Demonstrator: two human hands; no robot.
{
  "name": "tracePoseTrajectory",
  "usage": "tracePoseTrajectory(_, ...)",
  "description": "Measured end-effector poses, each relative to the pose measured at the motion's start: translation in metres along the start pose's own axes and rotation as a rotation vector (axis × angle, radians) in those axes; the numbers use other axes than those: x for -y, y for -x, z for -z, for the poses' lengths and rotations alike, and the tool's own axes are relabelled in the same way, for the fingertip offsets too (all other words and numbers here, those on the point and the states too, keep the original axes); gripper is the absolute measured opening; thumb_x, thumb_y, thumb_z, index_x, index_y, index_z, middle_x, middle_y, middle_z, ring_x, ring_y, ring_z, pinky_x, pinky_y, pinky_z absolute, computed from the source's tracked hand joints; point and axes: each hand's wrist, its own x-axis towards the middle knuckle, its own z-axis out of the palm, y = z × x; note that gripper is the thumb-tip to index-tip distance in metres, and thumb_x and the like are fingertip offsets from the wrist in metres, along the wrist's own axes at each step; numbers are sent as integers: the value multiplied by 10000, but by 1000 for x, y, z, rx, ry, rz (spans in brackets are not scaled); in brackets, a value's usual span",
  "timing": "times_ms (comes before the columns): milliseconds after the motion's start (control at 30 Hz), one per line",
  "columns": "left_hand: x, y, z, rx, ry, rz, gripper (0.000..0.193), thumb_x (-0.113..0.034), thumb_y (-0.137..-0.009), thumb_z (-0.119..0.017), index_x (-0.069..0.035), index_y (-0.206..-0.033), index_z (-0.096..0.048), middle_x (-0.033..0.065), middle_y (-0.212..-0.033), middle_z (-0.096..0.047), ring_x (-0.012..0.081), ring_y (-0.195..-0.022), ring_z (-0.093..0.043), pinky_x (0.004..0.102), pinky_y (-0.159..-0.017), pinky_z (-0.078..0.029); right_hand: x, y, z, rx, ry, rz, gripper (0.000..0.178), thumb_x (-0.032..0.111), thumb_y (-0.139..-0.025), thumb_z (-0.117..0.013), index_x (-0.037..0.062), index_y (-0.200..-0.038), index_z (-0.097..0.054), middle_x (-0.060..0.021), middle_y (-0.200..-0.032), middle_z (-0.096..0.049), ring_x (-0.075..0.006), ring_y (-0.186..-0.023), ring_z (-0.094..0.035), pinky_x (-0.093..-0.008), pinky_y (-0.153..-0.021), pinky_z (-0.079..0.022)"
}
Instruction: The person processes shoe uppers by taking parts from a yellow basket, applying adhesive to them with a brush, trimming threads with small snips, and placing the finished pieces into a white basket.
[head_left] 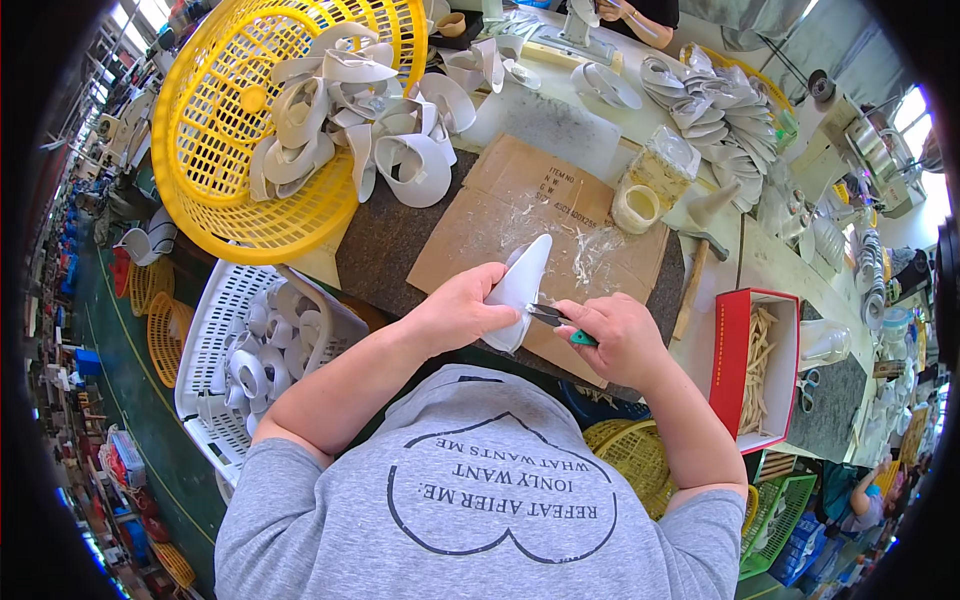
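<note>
Over the near-left edge of a cardboard sheet [480, 220], the left hand [462, 308] pinches a curved white piece [517, 285], apparently steadying it for the green-and-black pliers [547, 315] gripped in the right hand [615, 335]. White scraps [590, 250] litter the cardboard, which probably shields the bench [555, 125].

White piece [524, 283], black-and-green tool [550, 317]

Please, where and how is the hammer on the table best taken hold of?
I would grip its wooden handle near the end, from above, on the person's side: that end points toward the person, while the dark head lies farther away.
</note>
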Motion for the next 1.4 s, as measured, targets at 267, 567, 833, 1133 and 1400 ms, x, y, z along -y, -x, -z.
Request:
tracePoseTrajectory(267, -4, 4, 0, -35, -90, -39, 344, -55, -796, -587, 24, -1114, -479, 40, -938, -562, 89, -843, -534, 242, -755, -442, 1, -2, -5, -31, 26, 16, 253, 204, -774, -660, 97, -996, -605, -60, -701, -595, -245, -650, -591, -355, -586, -425)
tracePoseTrajectory(567, 4, 5, 0, 1, 59, -46, 353, -85, -780, -587, 31, -1100, -497, 63, -946, -571, 112, -857, -543, 261, -764, -447, 0, 8, -17, -84, -166, -52, 201, 158, -777, -647, 69, -957, -643, -81, -774, -637, -273, -707, -602, -356, -610, -445)
tracePoseTrajectory(833, 14, 3, -3, -12, 167, -26, 390, -32, -814, -585, 17, -1182, -464, 50, -1020, -576, 104, -908, -558, 260, -809, -452, -2, 29, -49, -280, -711, -594, 299, 259, -897, -558, 28, -1077, -618, -160, -959, -648, -272, -819, -628, -329, -762, -469)
tracePoseTrajectory(1133, 62, -6, 4, -130, 238, -13, 301, -123, -907, -504, -13, -1186, -477, 50, -1038, -596, 120, -934, -561, 281, -843, -439, -88, 106, -78, -84, 180, -669, 380, 353, -841, -574, 139, -1153, -555, -120, -881, -620, -324, -802, -598, -406, -700, -468)
tracePoseTrajectory(1400, 90, -6, -2, -198, 333, 174, 360, -275, -934, -500, -18, -1187, -496, 34, -996, -593, 123, -901, -542, 278, -823, -412, -92, 137, -73, -100, 304, -687, 397, 279, -763, -668, 213, -1145, -582, -74, -780, -488, -261, -762, -556, -382, -646, -461)
